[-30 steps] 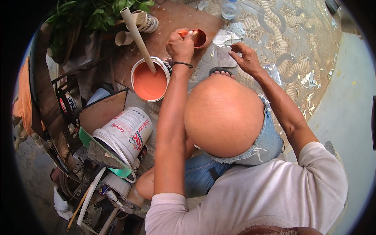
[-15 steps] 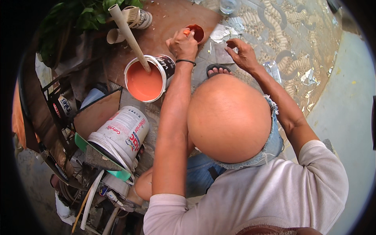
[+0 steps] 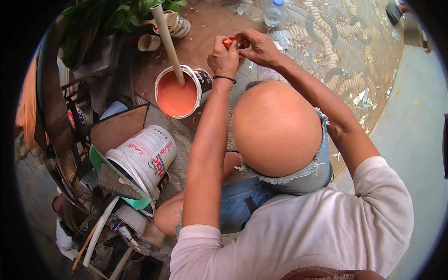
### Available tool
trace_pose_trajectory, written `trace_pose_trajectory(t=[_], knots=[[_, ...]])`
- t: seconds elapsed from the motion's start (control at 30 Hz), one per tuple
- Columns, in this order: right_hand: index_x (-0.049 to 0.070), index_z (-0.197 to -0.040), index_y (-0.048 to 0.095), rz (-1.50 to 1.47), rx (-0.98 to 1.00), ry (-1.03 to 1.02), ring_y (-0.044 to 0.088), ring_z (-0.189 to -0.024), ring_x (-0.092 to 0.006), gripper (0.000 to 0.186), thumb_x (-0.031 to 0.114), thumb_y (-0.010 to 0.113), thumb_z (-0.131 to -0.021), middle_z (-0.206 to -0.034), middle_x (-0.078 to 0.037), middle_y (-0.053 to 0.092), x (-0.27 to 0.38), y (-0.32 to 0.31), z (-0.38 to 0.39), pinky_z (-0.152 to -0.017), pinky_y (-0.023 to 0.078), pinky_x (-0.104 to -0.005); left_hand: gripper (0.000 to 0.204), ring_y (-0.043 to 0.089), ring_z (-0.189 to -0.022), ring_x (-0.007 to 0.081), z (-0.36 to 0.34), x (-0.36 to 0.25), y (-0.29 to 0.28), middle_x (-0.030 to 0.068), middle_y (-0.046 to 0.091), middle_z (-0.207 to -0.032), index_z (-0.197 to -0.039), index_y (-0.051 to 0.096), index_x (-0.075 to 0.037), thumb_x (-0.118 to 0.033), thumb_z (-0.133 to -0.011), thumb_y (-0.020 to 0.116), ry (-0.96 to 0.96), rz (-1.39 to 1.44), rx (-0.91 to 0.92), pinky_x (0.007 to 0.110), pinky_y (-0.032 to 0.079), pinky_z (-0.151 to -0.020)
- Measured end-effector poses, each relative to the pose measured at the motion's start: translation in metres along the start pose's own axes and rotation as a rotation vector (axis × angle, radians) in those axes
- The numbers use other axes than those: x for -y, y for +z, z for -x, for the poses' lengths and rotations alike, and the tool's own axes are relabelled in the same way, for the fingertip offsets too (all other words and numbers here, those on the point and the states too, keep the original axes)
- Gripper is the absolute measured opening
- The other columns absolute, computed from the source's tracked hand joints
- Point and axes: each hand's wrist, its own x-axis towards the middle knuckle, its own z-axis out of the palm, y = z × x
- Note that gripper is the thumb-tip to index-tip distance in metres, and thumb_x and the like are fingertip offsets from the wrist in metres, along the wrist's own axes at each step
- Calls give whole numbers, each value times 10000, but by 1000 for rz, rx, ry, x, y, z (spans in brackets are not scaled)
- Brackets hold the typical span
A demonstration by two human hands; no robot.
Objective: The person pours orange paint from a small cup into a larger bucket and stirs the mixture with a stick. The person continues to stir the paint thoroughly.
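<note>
My left hand (image 3: 224, 58) is closed on a small red-orange cup (image 3: 228, 43), mostly hidden by my fingers. My right hand (image 3: 260, 49) meets it from the right, its fingers bent and pinched against the cup's side. What the cup contains cannot be made out. Just left of and nearer than my hands stands a bucket of orange paint (image 3: 177, 95). A pale pipe (image 3: 169, 44) leans in that paint, its upper end sticking out past the rim.
A white bucket (image 3: 144, 154) lies tipped at the left, beside a green-edged tray (image 3: 100, 161). A small can with a brush (image 3: 179, 27) and a pale cup (image 3: 148, 43) stand at the back left. A water bottle (image 3: 273, 16) is beyond my right hand. Paint flakes litter the patterned floor.
My right hand has moved left and inward from beside my knee to the red-orange cup in my left hand. The cup has turned, and its round opening no longer shows.
</note>
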Motion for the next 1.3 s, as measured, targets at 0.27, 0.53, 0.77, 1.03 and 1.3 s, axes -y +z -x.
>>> trace_pose_trajectory(t=[0.27, 0.53, 0.77, 1.03, 1.3], knots=[[132, -1256, 711, 144, 183, -179, 707, -1091, -361, 420, 317, 800, -890, -1195, -140, 738, -42, 20, -26, -873, 565, -463, 622, 699, -1065, 360, 30, 7, -2, 218, 692, -1145, -1279, 596, 13, -285, -820, 893, 60, 369, -128, 446, 554, -941], [88, -1087, 707, 122, 73, -13, 743, -795, -343, 346, 402, 788, -965, -864, -156, 747, -33, 7, -25, -699, 575, -424, 1401, 520, -1376, 430, 54, 74, 68, 267, 437, -1519, -1607, 134, -27, -224, -572, 1059, -57, 382, -25, 498, 459, -1153], [50, -1148, 725, -19, 114, 58, 667, -756, -124, 219, 241, 733, -1040, -840, -70, 733, 1, -6, -25, -706, 552, -301, 1092, 622, -1244, 322, 35, 88, 111, 145, 561, -1358, -1491, 367, -99, -152, -605, 1004, -40, 548, -234, 445, 539, -1073], [27, -1079, 720, 72, 308, 55, 640, -760, -99, 210, 220, 764, -1013, -822, -36, 707, 103, -61, -36, -707, 548, -294, 845, 557, -1196, 402, 71, 22, 38, 158, 587, -1306, -1392, 506, -40, -197, -668, 912, 143, 384, -309, 517, 473, -1052], [57, -1066, 698, 65, 682, -276, 682, -938, -99, 168, 77, 814, -946, -965, -5, 718, 272, -76, -51, -851, 559, -294, 895, 546, -1245, 463, 113, -36, -131, 231, 556, -1353, -1404, 476, 5, -205, -644, 899, 165, 377, -501, 543, 451, -1081]])
